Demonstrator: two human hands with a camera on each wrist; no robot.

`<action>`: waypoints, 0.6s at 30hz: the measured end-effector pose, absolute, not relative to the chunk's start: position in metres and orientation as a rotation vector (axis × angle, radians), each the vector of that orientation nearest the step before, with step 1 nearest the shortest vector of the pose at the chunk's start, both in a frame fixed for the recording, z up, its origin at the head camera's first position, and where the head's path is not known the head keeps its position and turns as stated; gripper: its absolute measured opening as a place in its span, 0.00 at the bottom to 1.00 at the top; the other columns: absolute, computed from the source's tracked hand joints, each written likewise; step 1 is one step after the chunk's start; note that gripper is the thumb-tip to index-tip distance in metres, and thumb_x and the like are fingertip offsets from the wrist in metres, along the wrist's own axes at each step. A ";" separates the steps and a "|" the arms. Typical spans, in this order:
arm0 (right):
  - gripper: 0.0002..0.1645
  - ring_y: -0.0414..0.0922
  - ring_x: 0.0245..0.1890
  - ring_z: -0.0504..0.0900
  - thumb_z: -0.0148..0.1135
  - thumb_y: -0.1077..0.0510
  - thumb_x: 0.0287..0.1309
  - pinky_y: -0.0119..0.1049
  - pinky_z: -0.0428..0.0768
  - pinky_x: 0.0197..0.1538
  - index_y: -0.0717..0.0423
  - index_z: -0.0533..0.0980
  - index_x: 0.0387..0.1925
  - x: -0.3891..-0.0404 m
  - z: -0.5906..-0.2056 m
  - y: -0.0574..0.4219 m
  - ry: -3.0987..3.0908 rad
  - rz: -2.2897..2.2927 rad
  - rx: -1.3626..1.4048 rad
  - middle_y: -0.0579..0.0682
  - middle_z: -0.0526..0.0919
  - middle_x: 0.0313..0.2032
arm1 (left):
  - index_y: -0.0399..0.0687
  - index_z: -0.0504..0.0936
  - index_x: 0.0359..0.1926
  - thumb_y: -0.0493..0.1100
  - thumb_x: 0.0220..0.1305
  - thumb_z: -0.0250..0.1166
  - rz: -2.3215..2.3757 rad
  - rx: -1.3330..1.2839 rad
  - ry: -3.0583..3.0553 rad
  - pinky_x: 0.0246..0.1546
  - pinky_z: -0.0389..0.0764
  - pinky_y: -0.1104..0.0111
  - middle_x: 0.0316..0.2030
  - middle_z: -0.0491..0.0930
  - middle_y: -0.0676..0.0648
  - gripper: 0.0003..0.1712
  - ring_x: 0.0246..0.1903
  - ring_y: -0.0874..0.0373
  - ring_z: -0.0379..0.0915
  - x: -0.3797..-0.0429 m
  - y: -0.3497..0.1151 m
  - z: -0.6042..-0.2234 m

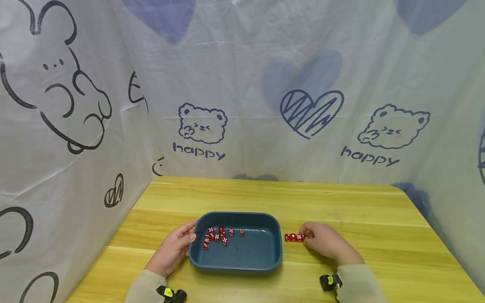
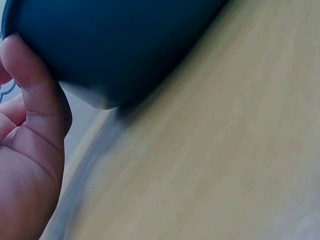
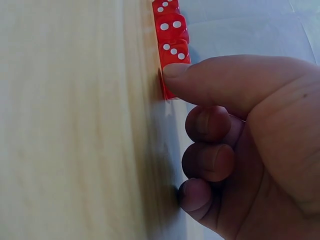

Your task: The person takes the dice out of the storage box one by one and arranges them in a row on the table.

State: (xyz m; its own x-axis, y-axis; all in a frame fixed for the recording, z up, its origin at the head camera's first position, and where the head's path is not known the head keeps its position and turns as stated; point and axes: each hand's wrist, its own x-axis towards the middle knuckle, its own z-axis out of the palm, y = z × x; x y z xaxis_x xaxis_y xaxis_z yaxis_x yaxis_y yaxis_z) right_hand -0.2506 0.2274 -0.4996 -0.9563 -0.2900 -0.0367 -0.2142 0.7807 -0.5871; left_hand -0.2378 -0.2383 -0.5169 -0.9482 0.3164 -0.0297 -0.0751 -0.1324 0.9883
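Observation:
A dark blue plastic bin [image 1: 242, 256] stands on the table, with several red dice [image 1: 217, 237] lying loose in its left half. My left hand [image 1: 173, 248] holds the bin by its left end; in the left wrist view the thumb [image 2: 30, 65] lies against the bin's outer wall near the rim. Right of the bin is a short row of red dice [image 1: 292, 237] standing side by side on the table. My right hand [image 1: 327, 243] pinches the die [image 3: 169, 90] at the row's right end, its thumb over that face. The index fingertip is hidden behind the die.
The yellow wood-grain table [image 1: 265, 195] runs back to a white cloth [image 1: 242, 84] printed with hearts and bears. Another stretch of cloth hangs on the left. A small black device [image 1: 172, 293] is strapped to each wrist.

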 end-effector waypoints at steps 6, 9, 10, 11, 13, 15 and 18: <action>0.11 0.43 0.24 0.70 0.68 0.63 0.56 0.41 0.69 0.32 0.45 0.81 0.39 -0.250 -0.497 0.226 2.844 -0.906 -0.403 0.44 0.74 0.24 | 0.33 0.56 0.76 0.36 0.77 0.54 2.174 0.264 1.874 0.27 0.75 0.75 0.50 0.72 0.38 0.33 0.31 0.61 0.72 -0.237 -0.237 -0.516; 0.11 0.43 0.24 0.70 0.69 0.62 0.57 0.41 0.70 0.32 0.45 0.81 0.40 -0.249 -0.495 0.226 2.846 -0.902 -0.425 0.44 0.74 0.24 | 0.33 0.57 0.76 0.36 0.77 0.54 2.180 0.268 1.869 0.27 0.76 0.75 0.48 0.71 0.38 0.32 0.31 0.61 0.71 -0.237 -0.237 -0.515; 0.10 0.43 0.25 0.70 0.69 0.61 0.58 0.41 0.70 0.32 0.45 0.81 0.40 -0.249 -0.494 0.226 2.846 -0.901 -0.430 0.44 0.74 0.24 | 0.33 0.57 0.76 0.36 0.77 0.54 2.179 0.273 1.869 0.27 0.76 0.75 0.48 0.71 0.38 0.32 0.30 0.61 0.71 -0.237 -0.237 -0.515; 0.10 0.43 0.25 0.71 0.68 0.61 0.58 0.41 0.70 0.32 0.45 0.81 0.41 -0.249 -0.493 0.226 2.846 -0.900 -0.436 0.44 0.74 0.25 | 0.33 0.57 0.76 0.36 0.77 0.54 2.178 0.277 1.870 0.27 0.76 0.75 0.48 0.71 0.38 0.32 0.30 0.61 0.71 -0.237 -0.237 -0.515; 0.09 0.43 0.26 0.71 0.68 0.60 0.60 0.41 0.71 0.33 0.45 0.81 0.41 -0.250 -0.492 0.225 2.845 -0.902 -0.440 0.44 0.75 0.25 | 0.32 0.56 0.76 0.36 0.77 0.54 2.177 0.281 1.866 0.27 0.75 0.75 0.48 0.72 0.39 0.32 0.30 0.62 0.71 -0.238 -0.238 -0.515; 0.08 0.43 0.26 0.72 0.67 0.58 0.61 0.41 0.71 0.32 0.45 0.81 0.42 -0.250 -0.491 0.224 2.842 -0.909 -0.430 0.44 0.75 0.26 | 0.32 0.56 0.76 0.36 0.77 0.54 2.175 0.286 1.866 0.27 0.75 0.75 0.48 0.72 0.39 0.32 0.30 0.62 0.71 -0.238 -0.238 -0.515; 0.07 0.44 0.25 0.71 0.67 0.58 0.62 0.41 0.71 0.31 0.45 0.81 0.42 -0.249 -0.489 0.222 2.837 -0.932 -0.408 0.45 0.74 0.25 | 0.32 0.56 0.76 0.36 0.77 0.54 2.177 0.279 1.860 0.27 0.75 0.75 0.47 0.71 0.40 0.32 0.30 0.62 0.71 -0.238 -0.239 -0.516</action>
